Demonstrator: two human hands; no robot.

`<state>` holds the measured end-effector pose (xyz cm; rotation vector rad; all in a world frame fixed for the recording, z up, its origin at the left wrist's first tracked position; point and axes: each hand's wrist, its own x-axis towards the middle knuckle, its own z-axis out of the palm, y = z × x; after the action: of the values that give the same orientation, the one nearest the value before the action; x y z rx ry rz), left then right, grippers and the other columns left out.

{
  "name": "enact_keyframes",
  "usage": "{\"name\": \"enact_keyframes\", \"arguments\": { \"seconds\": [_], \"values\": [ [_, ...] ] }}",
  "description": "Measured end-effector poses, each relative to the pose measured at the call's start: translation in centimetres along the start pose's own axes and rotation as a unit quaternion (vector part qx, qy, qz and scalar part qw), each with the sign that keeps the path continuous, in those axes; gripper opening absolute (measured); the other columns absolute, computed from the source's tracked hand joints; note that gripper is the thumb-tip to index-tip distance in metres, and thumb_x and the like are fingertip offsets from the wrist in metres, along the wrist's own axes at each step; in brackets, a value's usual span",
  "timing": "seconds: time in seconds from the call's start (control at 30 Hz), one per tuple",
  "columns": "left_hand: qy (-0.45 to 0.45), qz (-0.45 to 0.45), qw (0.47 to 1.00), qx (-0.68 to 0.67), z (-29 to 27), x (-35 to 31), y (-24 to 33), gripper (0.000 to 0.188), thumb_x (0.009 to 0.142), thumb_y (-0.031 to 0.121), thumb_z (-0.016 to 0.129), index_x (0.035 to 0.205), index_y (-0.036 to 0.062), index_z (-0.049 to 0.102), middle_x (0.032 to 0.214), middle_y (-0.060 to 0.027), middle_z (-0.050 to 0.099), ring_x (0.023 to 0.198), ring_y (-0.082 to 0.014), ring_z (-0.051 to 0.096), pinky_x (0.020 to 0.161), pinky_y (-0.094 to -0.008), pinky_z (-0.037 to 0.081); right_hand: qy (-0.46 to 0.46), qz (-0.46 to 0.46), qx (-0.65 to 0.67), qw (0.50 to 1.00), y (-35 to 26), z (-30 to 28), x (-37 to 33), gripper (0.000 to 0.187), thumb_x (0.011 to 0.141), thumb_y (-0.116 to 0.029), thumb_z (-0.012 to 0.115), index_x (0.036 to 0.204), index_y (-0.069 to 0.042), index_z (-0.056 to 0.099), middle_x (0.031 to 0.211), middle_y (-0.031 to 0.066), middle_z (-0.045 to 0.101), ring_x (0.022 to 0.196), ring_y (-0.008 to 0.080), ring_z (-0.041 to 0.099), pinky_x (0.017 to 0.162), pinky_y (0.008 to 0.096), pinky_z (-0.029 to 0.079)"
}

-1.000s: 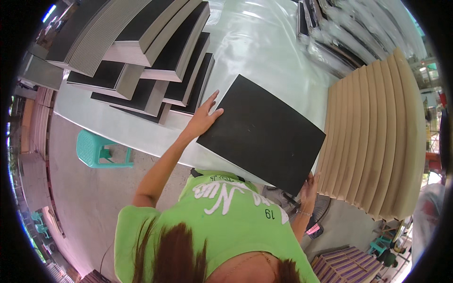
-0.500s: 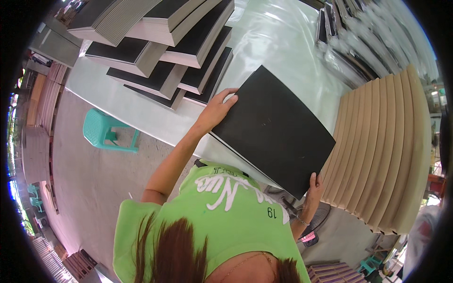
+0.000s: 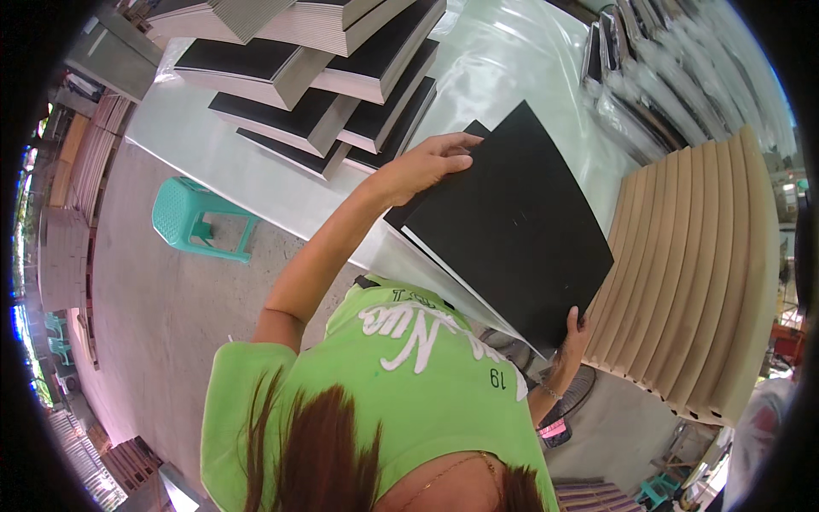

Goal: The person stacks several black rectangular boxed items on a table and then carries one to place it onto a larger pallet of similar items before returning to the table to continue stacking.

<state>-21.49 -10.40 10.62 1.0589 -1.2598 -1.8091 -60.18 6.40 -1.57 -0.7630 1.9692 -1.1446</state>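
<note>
A black sheet of board (image 3: 525, 226) with a pale underside is tilted up in front of me. My left hand (image 3: 433, 162) closes on its upper left edge, thumb toward the board and fingers bent. At its lower right corner my right hand (image 3: 573, 337) grips the edge, with the thumb on the black face. Beneath it, a second black board (image 3: 403, 213) shows along the left side and at the top corner. Most of that lower board is hidden. Beyond my left hand, stacks of black-topped boards (image 3: 286, 115) with pale edges stand crosswise on the table.
A pale, shiny cover lies over the table (image 3: 205, 162). To the right rises a tall stack of brown padded-looking sheets (image 3: 682, 264), with plastic-wrapped bundles (image 3: 653, 85) behind it. On the floor at left stands a green plastic stool (image 3: 200, 218).
The top board has shifted right and tilted up, apart from the board beneath, which now shows. My left hand has moved right with its edge; the right hand stays at the corner.
</note>
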Motion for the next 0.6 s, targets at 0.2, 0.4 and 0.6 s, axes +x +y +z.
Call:
{"name": "enact_keyframes", "arguments": {
  "seconds": [0.2, 0.4, 0.6],
  "values": [
    [0.101, 0.230, 0.961, 0.115, 2.3, -2.7, 3.6, 0.029, 0.094, 0.008, 0.048, 0.121, 0.0010, 0.053, 0.110, -0.0082, 0.060, 0.104, -0.0128, 0.055, 0.095, -0.0286, 0.041, 0.050, -0.114, 0.234, 0.964, -6.2, -1.5, -3.3, 0.035, 0.089, -0.008, 0.063, 0.121, 0.001, 0.051, 0.113, 0.0109, 0.059, 0.101, 0.0171, 0.054, 0.091, 0.0300, 0.042],
    [0.020, 0.364, 0.930, 0.042, 0.5, -4.6, 3.7, 0.021, 0.090, 0.004, 0.052, 0.110, 0.0016, 0.058, 0.108, -0.0074, 0.064, 0.114, -0.0217, 0.055, 0.102, -0.0346, 0.038, -0.046, -0.358, 0.385, 0.849, -7.9, -1.1, -2.1, 0.039, 0.090, -0.011, 0.062, 0.126, -0.006, 0.048, 0.118, 0.0112, 0.059, 0.116, 0.0244, 0.053, 0.109, 0.0448, 0.035],
    [0.059, 0.389, 0.918, -0.040, 0.5, -6.0, -1.5, 0.015, 0.083, 0.006, 0.064, 0.098, 0.0055, 0.061, 0.103, -0.0098, 0.065, 0.122, -0.0309, 0.051, 0.105, -0.0429, 0.037, -0.045, -0.427, 0.288, 0.856, -2.0, -3.1, 2.2, 0.037, 0.093, -0.043, 0.050, 0.109, -0.009, 0.051, 0.106, 0.0148, 0.059, 0.114, 0.0306, 0.053, 0.109, 0.0485, 0.035]
  ]
}}
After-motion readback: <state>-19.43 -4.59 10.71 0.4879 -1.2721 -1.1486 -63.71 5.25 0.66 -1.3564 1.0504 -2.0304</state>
